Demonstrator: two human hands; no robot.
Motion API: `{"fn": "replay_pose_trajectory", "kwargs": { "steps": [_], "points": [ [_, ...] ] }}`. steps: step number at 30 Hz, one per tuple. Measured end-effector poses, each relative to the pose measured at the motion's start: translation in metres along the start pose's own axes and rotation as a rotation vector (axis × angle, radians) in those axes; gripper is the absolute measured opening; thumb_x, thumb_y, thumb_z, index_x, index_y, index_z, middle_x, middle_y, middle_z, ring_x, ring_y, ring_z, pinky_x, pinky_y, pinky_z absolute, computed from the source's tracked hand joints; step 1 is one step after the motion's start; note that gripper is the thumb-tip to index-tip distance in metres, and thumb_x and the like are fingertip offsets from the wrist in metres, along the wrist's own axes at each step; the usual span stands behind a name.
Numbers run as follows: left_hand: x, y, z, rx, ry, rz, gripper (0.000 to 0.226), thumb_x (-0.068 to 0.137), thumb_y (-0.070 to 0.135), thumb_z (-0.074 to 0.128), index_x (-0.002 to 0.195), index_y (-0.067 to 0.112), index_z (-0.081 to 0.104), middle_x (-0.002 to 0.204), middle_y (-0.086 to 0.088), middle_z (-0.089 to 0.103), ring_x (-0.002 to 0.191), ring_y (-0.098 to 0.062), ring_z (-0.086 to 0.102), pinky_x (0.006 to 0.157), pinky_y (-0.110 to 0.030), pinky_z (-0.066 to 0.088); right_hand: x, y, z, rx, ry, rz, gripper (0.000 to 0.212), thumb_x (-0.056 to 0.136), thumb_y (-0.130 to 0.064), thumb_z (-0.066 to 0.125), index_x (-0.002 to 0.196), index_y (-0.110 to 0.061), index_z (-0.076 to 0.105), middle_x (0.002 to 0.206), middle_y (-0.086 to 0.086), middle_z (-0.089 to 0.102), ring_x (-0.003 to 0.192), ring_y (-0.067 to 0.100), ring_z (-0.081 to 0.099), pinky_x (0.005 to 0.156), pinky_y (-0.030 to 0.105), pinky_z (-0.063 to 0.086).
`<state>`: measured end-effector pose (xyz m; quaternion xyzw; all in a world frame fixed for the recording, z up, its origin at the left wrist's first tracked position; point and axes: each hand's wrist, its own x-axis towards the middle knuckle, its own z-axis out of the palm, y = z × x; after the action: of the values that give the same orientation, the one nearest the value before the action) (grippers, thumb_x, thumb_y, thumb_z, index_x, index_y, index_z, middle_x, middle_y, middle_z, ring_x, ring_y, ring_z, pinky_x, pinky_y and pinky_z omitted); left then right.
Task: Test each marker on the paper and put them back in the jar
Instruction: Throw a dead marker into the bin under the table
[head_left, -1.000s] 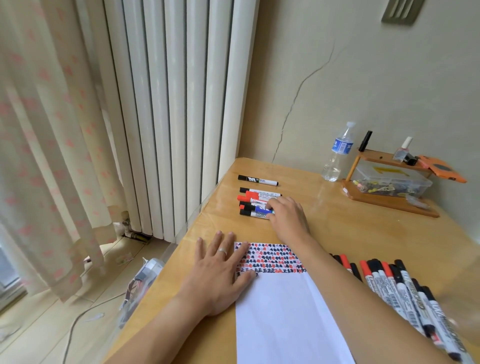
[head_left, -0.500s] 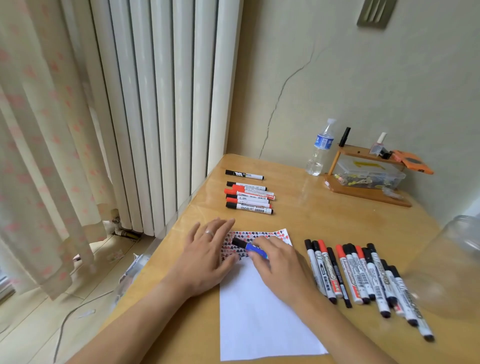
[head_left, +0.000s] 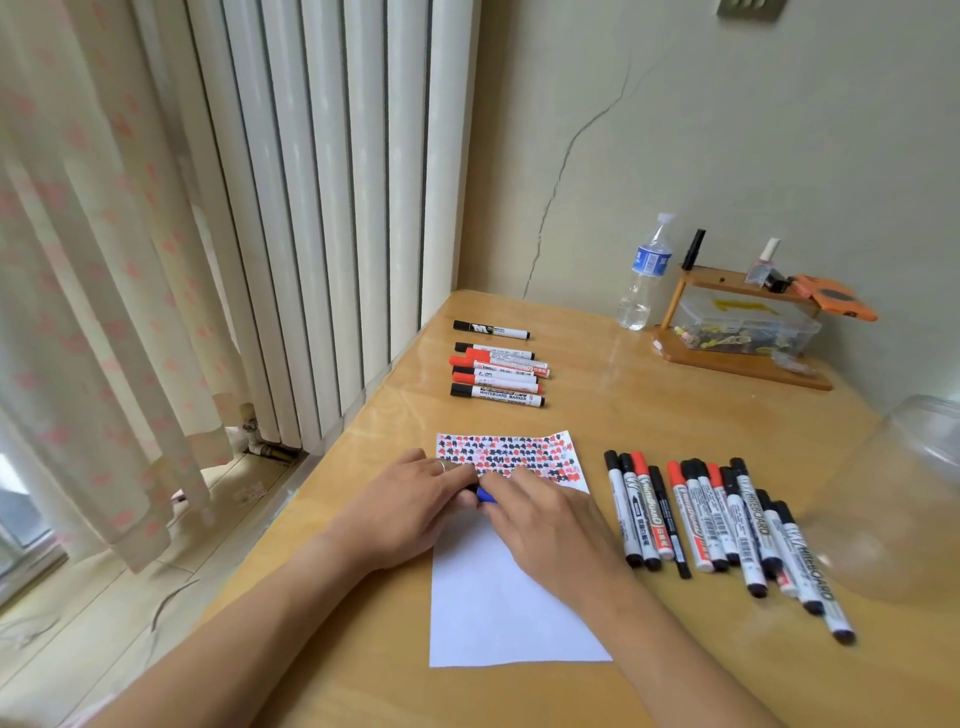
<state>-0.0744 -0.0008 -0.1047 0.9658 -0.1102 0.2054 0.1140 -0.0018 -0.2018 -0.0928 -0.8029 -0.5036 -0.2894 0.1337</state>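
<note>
Both hands (head_left: 415, 499) (head_left: 545, 525) grip blue-bodied marker (head_left: 487, 495) over white paper sheet (head_left: 498, 613), mid-tabletop (head_left: 675, 415). Uncapping step, probably; next: pull cap, scribble, drop in clear jar (head_left: 893, 499) at right edge.

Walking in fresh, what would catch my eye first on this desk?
Probably the sheet of paper in the middle, its top band crowded with red and black test scribbles. Over it, the left hand and right hand meet around a blue marker. A long row of markers lies to the paper's right beside a clear jar, with a smaller pile farther back.
</note>
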Motion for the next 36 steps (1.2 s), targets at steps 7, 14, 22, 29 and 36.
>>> {"fn": "replay_pose_trajectory", "kwargs": {
  "steps": [7, 14, 22, 29, 36],
  "points": [
    [-0.001, -0.002, 0.000, -0.136, -0.041, 0.016, 0.042, 0.109, 0.049, 0.019, 0.086, 0.026, 0.044, 0.073, 0.007, 0.053, 0.063, -0.016, 0.044, 0.073, -0.035, 0.037, 0.003, -0.008, 0.008, -0.007, 0.044, -0.077, 0.019, 0.101, -0.038, 0.049, 0.093, -0.022, 0.057, 0.076, -0.004, 0.051, 0.062, 0.018, 0.057, 0.048, 0.032, 0.042],
    [-0.001, -0.004, 0.003, -0.164, -0.030, 0.038, 0.053, 0.107, 0.058, 0.013, 0.089, 0.023, 0.048, 0.075, 0.006, 0.056, 0.065, -0.015, 0.040, 0.069, -0.026, 0.026, 0.005, -0.010, 0.004, -0.050, 0.018, -0.042, 0.025, 0.099, -0.046, 0.045, 0.091, -0.027, 0.059, 0.066, -0.006, 0.052, 0.049, 0.017, 0.058, 0.040, 0.028, 0.033],
    [-0.001, -0.008, 0.003, -0.075, 0.002, 0.008, 0.044, 0.108, 0.055, 0.013, 0.095, 0.028, 0.046, 0.076, 0.008, 0.056, 0.068, -0.016, 0.051, 0.074, -0.031, 0.036, 0.001, -0.001, 0.007, -0.058, -0.054, 0.089, 0.031, 0.099, -0.055, 0.046, 0.089, -0.027, 0.054, 0.060, -0.004, 0.057, 0.046, 0.024, 0.058, 0.043, 0.028, 0.027],
    [0.019, -0.023, 0.002, -0.202, 0.115, -0.305, 0.012, 0.102, 0.031, 0.057, 0.109, 0.027, 0.066, 0.101, 0.010, 0.055, 0.093, -0.012, 0.055, 0.081, -0.032, 0.049, -0.006, 0.012, 0.011, 0.068, -0.154, 0.307, 0.014, 0.097, -0.031, 0.042, 0.097, -0.022, 0.052, 0.090, -0.005, 0.051, 0.072, 0.022, 0.055, 0.059, 0.032, 0.033],
    [0.067, -0.040, 0.017, -0.218, 0.088, -0.391, 0.016, 0.096, 0.034, 0.067, 0.111, 0.031, 0.073, 0.115, 0.005, 0.060, 0.109, -0.018, 0.055, 0.094, -0.043, 0.049, -0.004, 0.010, 0.012, 0.137, -0.240, 0.372, 0.009, 0.098, -0.027, 0.043, 0.101, -0.025, 0.051, 0.095, -0.011, 0.045, 0.077, 0.016, 0.047, 0.063, 0.034, 0.040]
  ]
}}
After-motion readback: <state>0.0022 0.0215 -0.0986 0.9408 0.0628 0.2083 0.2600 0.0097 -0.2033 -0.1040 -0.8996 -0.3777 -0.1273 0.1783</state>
